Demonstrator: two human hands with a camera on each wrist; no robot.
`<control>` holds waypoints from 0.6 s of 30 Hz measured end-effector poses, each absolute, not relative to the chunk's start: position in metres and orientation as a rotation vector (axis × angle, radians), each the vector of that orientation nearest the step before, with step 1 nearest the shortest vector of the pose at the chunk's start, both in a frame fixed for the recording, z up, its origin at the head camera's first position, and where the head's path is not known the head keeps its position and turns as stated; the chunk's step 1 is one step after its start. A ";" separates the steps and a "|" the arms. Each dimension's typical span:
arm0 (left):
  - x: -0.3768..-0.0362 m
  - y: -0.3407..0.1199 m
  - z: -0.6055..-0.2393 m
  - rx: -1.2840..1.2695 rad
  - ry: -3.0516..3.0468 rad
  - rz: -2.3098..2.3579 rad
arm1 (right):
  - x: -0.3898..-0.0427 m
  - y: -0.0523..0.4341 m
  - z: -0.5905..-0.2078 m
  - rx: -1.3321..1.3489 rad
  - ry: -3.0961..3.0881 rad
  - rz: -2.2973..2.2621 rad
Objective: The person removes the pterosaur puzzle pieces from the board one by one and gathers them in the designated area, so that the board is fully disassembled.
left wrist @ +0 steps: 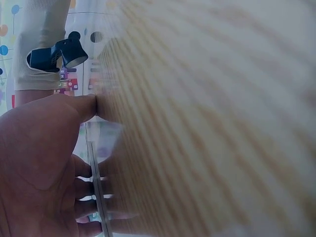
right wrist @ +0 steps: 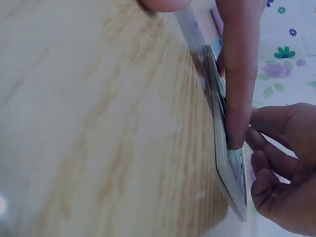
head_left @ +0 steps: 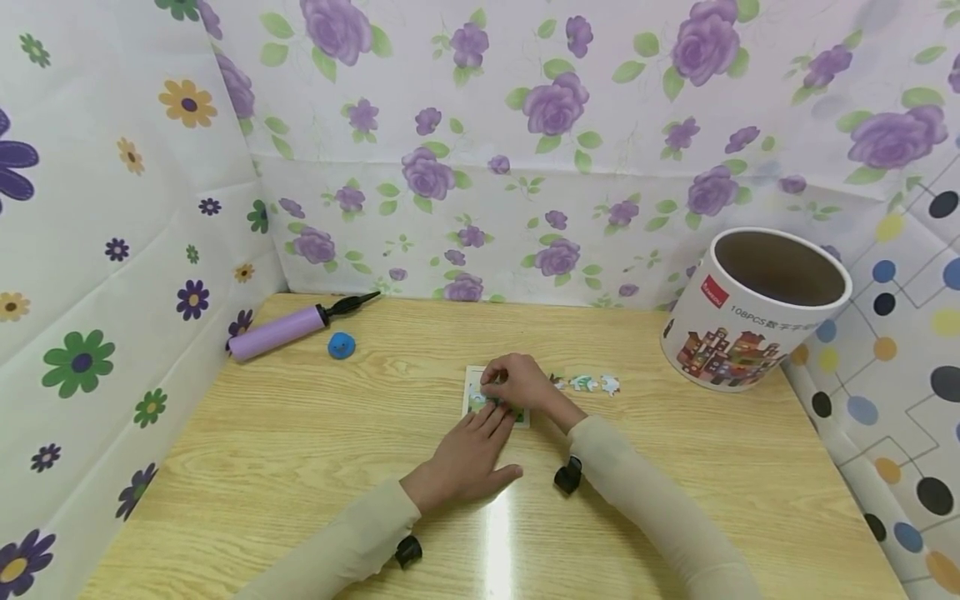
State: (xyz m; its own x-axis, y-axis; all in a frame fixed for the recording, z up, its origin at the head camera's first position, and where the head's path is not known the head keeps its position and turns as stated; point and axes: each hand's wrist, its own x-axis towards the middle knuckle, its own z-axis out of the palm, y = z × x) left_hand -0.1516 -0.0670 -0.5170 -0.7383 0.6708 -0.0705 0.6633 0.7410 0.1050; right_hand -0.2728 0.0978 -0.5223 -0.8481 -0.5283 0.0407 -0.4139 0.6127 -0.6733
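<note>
A small white-bordered jigsaw board (head_left: 472,375) with a green picture lies on the table, partly covered by both hands. My left hand (head_left: 471,455) rests on its near part with straight fingers, thumb spread out over the wood. Over the far part bends my right hand (head_left: 521,385), its thumb and forefinger brought together low over the picture. In the right wrist view a left fingertip (right wrist: 236,138) presses the picture right beside the right hand's fingers (right wrist: 276,160); I cannot tell whether those pinch a piece. Several loose jigsaw pieces (head_left: 582,383) lie right of the board.
A large white printed bucket (head_left: 742,333) stands at the back right. At the back left lie a purple hand pump (head_left: 279,332) with a black end and a small blue ball-like toy (head_left: 341,345). Flowered cloth (head_left: 465,192) hangs behind the table.
</note>
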 end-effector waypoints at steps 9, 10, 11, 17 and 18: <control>-0.152 -0.066 -0.517 1.081 2.838 0.087 | -0.271 0.097 -0.519 -0.772 2.652 -1.096; -0.152 -0.066 -0.517 1.081 2.837 0.090 | -0.271 0.097 -0.518 -0.767 2.653 -1.099; -0.152 -0.066 -0.516 1.080 2.835 0.095 | -0.270 0.097 -0.517 -0.765 2.654 -1.105; -0.152 -0.066 -0.515 1.074 2.829 0.120 | -0.269 0.105 -0.506 -0.769 2.631 -1.162; -0.152 -0.066 -0.515 1.072 2.830 0.118 | -0.270 0.107 -0.505 -0.768 2.630 -1.160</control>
